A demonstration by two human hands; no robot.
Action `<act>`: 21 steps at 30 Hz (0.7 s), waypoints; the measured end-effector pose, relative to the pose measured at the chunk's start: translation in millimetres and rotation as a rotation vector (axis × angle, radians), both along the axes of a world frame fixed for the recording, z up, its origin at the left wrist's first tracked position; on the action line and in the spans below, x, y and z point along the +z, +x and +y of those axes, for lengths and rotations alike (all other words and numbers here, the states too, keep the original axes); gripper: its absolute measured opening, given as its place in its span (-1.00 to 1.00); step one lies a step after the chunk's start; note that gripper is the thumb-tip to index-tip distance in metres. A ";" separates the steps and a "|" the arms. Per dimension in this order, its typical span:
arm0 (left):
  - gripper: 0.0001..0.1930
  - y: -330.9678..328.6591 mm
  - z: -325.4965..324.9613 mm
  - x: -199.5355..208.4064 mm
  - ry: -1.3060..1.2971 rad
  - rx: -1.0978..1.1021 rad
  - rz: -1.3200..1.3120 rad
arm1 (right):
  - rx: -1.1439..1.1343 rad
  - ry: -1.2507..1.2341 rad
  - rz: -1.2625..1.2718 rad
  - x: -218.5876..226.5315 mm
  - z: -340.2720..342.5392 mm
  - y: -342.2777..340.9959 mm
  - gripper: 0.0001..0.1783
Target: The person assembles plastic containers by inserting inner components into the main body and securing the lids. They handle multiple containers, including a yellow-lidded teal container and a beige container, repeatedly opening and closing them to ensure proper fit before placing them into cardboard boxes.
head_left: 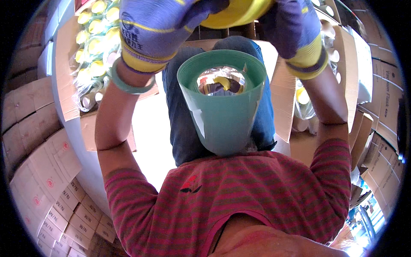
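Observation:
A yellow rounded part, partly cut off by the top edge, is between my two gloved hands. My left hand, in a purple-blue glove with a yellow cuff, closes on its left side. Closed on its right side is my right hand, gloved alike; the fingertips of both are out of sight. Below them a pale green tapered casing leans mouth-up in my lap against my jeans. Inside its mouth shows a shiny silver rounded surface, which mirrors the gloves and the yellow part.
An open carton at the left holds several bagged bottle-like items with yellow tops. Another open carton with similar bagged items stands at the right. Stacked brown boxes line the left side, and more boxes rise at the right.

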State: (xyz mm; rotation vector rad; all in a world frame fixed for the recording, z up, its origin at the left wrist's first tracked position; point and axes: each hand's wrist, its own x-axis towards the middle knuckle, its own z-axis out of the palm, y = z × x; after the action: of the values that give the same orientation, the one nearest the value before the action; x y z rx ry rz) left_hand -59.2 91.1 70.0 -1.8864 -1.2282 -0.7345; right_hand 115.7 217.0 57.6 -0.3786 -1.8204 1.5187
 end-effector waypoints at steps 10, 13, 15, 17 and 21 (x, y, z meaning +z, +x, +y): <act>-0.57 -25.0 -72.5 -127.1 -0.464 -0.219 -1.166 | 0.807 0.791 -0.099 35.4 0.9 39.2 -0.33; -0.57 16.5 -66.5 -106.4 -0.783 -0.657 -1.719 | 0.837 0.813 -0.093 20.5 -1.1 38.7 -0.40; -0.47 24.9 -69.9 -106.4 -0.751 -0.517 -1.639 | 0.811 0.788 -0.091 15.9 -3.0 39.9 -0.45; -0.42 26.3 -68.7 -106.4 -0.734 -0.479 -1.593 | 0.788 0.763 -0.089 12.6 -3.7 39.6 -0.51; -0.30 24.3 -65.2 -107.3 -0.736 -0.491 -1.566 | 0.789 0.710 -0.113 7.8 -4.6 42.2 -0.52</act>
State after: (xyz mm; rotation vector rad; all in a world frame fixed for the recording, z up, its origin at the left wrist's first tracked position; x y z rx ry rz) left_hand -34.9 25.9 -37.4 -2.0856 -2.1014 -2.6059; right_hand 157.9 212.4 65.4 0.6790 -2.6069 1.1721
